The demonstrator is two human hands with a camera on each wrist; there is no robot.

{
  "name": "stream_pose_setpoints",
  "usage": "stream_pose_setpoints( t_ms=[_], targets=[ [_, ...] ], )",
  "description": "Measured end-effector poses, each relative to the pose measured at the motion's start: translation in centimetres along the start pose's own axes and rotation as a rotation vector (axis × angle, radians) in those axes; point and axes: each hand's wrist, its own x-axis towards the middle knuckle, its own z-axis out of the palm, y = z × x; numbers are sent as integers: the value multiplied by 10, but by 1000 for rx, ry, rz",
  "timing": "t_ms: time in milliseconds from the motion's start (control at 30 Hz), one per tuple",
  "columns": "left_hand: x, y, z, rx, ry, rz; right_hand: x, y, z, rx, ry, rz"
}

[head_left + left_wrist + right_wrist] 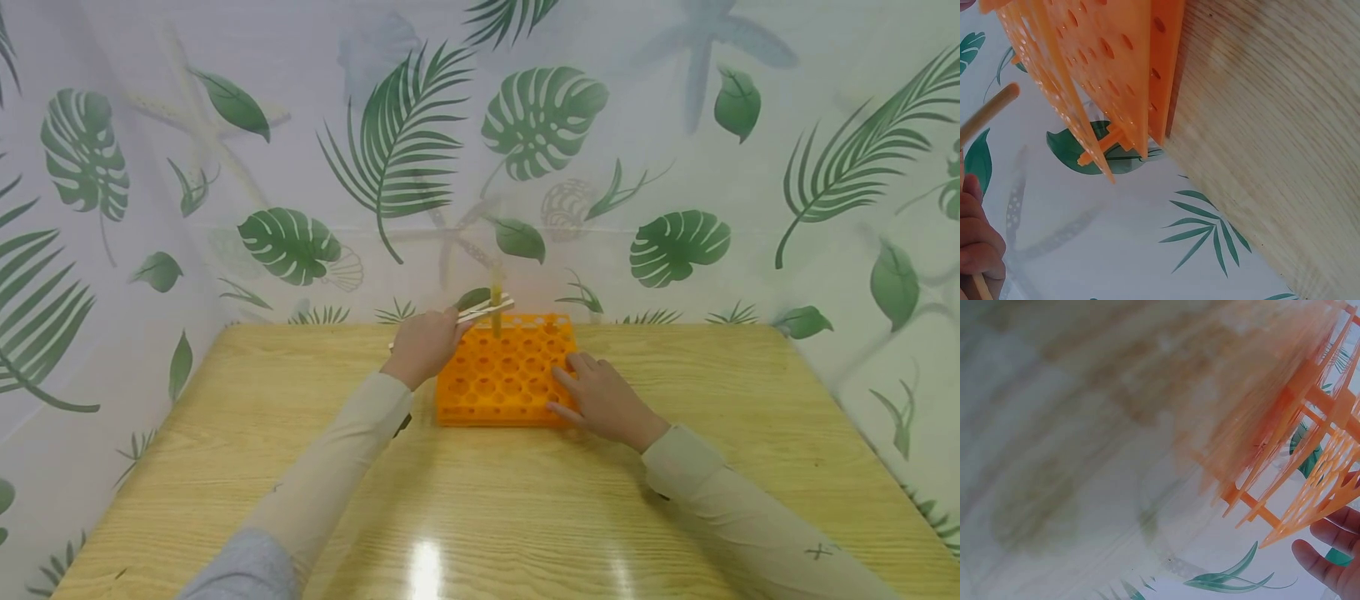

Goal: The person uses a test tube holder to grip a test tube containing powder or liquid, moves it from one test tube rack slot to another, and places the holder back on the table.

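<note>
My left hand (425,343) grips a pair of pale wooden chopsticks (472,314). Their front ends lie at a thin yellow tube (496,310), which stands upright at the back part of an orange test tube rack (501,410). Whether the tube sits in a hole or hangs just above cannot be told. In the left wrist view, curled fingers (980,247) hold a chopstick (991,112) beside the rack (1104,69). My right hand (606,402) touches the rack's right side with spread fingers. The right wrist view shows those fingers (1319,559) by the rack's edge (1300,525).
The rack stands near the back of a wood-grain table (510,508). Behind and beside the table hangs a white cloth (585,275) printed with green leaves. A small orange piece (551,323) shows at the rack's back right corner.
</note>
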Motion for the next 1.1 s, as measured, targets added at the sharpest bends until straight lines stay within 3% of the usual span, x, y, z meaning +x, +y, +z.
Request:
stream_pose_setpoints(
  t_ms=[267, 1100],
  targets=[
    [3, -3, 3, 17, -2, 3, -1, 0, 3, -17, 41, -32],
    [8, -6, 13, 16, 51, -39, -1, 1, 3, -37, 11, -15]
  ],
)
